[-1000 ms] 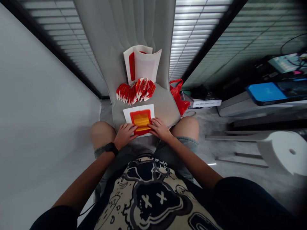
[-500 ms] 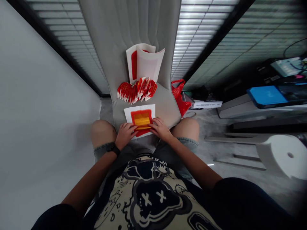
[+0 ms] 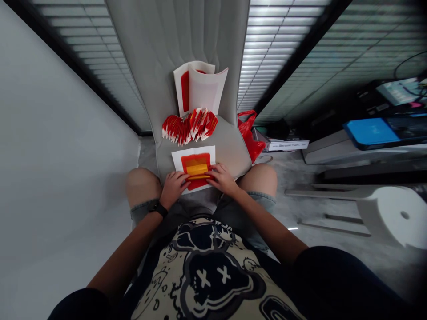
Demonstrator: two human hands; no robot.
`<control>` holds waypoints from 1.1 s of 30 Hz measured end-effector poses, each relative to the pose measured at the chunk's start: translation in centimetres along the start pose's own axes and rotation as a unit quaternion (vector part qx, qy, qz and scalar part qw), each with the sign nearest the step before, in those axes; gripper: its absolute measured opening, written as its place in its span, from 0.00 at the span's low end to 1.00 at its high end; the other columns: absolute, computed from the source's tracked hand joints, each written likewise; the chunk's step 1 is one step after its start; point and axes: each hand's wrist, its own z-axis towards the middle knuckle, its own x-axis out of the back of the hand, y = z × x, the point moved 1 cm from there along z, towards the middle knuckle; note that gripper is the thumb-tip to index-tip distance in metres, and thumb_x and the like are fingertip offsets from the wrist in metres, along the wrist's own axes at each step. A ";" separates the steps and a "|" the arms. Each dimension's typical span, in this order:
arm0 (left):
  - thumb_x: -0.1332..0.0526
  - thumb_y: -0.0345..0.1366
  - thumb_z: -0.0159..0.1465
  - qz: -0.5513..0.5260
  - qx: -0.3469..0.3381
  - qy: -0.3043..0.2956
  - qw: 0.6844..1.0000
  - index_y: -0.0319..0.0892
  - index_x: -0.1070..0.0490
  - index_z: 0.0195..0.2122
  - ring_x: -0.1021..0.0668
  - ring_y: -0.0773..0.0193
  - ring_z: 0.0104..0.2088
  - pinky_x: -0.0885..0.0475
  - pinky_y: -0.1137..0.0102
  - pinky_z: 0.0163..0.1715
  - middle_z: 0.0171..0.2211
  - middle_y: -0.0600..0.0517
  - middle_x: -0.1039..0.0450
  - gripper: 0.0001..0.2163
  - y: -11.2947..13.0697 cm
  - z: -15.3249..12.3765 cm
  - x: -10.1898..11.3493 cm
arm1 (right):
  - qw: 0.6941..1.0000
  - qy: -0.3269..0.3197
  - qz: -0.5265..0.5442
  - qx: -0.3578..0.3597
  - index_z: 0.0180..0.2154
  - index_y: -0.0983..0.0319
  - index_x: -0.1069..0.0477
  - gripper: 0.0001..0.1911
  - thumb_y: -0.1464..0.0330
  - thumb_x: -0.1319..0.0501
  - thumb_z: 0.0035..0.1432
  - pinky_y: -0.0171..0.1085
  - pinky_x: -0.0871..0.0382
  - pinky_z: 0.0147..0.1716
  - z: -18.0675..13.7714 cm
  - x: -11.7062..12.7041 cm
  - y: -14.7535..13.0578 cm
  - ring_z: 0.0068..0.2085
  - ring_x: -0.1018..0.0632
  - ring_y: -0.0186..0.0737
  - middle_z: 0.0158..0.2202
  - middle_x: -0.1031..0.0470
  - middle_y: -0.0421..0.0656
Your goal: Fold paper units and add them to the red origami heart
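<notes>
A white paper sheet (image 3: 193, 169) printed with a red and yellow block lies on the grey chair seat (image 3: 230, 144), between my knees. My left hand (image 3: 173, 189) and my right hand (image 3: 223, 179) both pinch its yellow folded strip from either side. Beyond the sheet lies a fanned heap of folded red-and-white paper pieces (image 3: 189, 127). Further back, a few curved white sheets with red printing (image 3: 200, 87) lean against the chair back (image 3: 173, 35). Neither hand touches the heap or the leaning sheets.
A red plastic bag (image 3: 248, 135) hangs by the seat's right side, next to a flat white box (image 3: 288, 145) on the floor. A white stool (image 3: 395, 215) stands at right. A blue-topped device (image 3: 370, 131) sits on a low white surface (image 3: 336, 153) beyond it.
The lower part of the printed sheet's yellow panel has been folded upward, so the yellow area looks narrower. My hands have drawn slightly closer along the fold.
</notes>
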 end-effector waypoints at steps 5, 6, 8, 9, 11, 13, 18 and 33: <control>0.38 0.41 0.69 -0.033 0.031 0.017 0.999 0.47 0.25 0.52 0.26 0.53 0.50 0.33 0.57 0.51 0.49 0.47 0.24 0.12 0.1 0.2 -0.4 | 0.999 0.010 0.033 -0.036 0.54 0.56 0.24 0.17 0.63 0.36 0.64 0.53 0.31 0.57 0.5 -0.5 0.3 0.54 0.28 0.50 0.50 0.26 0.49; 0.38 0.41 0.69 -0.040 0.037 0.024 0.998 0.47 0.25 0.52 0.25 0.53 0.49 0.33 0.57 0.50 0.48 0.48 0.23 0.12 0.1 0.2 -0.4 | 0.999 0.012 0.034 -0.038 0.54 0.56 0.24 0.18 0.63 0.36 0.64 0.53 0.31 0.57 0.5 -0.6 0.4 0.54 0.28 0.50 0.49 0.26 0.49; 0.38 0.42 0.69 -0.050 0.046 0.034 0.997 0.47 0.24 0.51 0.25 0.54 0.48 0.32 0.58 0.50 0.48 0.48 0.23 0.12 0.2 0.3 -0.5 | 0.999 0.019 0.033 -0.039 0.54 0.56 0.24 0.18 0.64 0.35 0.63 0.52 0.31 0.57 0.6 -0.8 0.5 0.54 0.29 0.50 0.49 0.26 0.49; 0.38 0.43 0.69 -0.055 0.050 0.038 0.997 0.47 0.24 0.51 0.25 0.54 0.48 0.32 0.58 0.50 0.48 0.48 0.23 0.12 0.3 0.3 -0.5 | 0.998 0.023 0.031 -0.040 0.54 0.56 0.23 0.17 0.64 0.35 0.63 0.53 0.31 0.56 0.6 -0.8 0.5 0.54 0.28 0.50 0.49 0.26 0.49; 0.40 0.43 0.70 -0.064 0.056 0.044 0.995 0.46 0.24 0.51 0.24 0.55 0.48 0.32 0.58 0.50 0.48 0.48 0.22 0.12 0.4 0.4 -0.5 | 0.998 0.033 0.031 -0.044 0.53 0.56 0.23 0.17 0.64 0.35 0.63 0.53 0.30 0.56 0.5 -1.1 0.5 0.53 0.28 0.51 0.48 0.26 0.49; 0.41 0.43 0.71 -0.066 0.060 0.048 0.995 0.46 0.24 0.51 0.24 0.55 0.48 0.32 0.58 0.50 0.48 0.48 0.22 0.12 0.5 0.4 -0.5 | 0.997 0.046 0.034 -0.049 0.53 0.56 0.22 0.16 0.64 0.36 0.64 0.52 0.29 0.55 0.4 -1.3 0.4 0.52 0.28 0.51 0.48 0.26 0.49; 0.39 0.44 0.69 -0.035 0.048 0.040 0.997 0.47 0.25 0.53 0.25 0.53 0.49 0.33 0.57 0.50 0.49 0.48 0.22 0.14 0.9 0.1 -0.5 | 0.994 0.075 0.052 -0.053 0.53 0.57 0.23 0.16 0.63 0.38 0.65 0.53 0.30 0.57 0.0 -1.7 0.1 0.52 0.29 0.51 0.48 0.26 0.49; 0.41 0.40 0.71 0.014 0.043 0.070 0.997 0.46 0.27 0.57 0.24 0.55 0.49 0.33 0.59 0.49 0.50 0.47 0.22 0.15 1.0 0.4 -0.6 | 0.993 0.095 0.016 -0.069 0.56 0.57 0.25 0.17 0.62 0.41 0.68 0.55 0.36 0.63 -0.3 -2.6 -0.1 0.52 0.28 0.49 0.48 0.26 0.49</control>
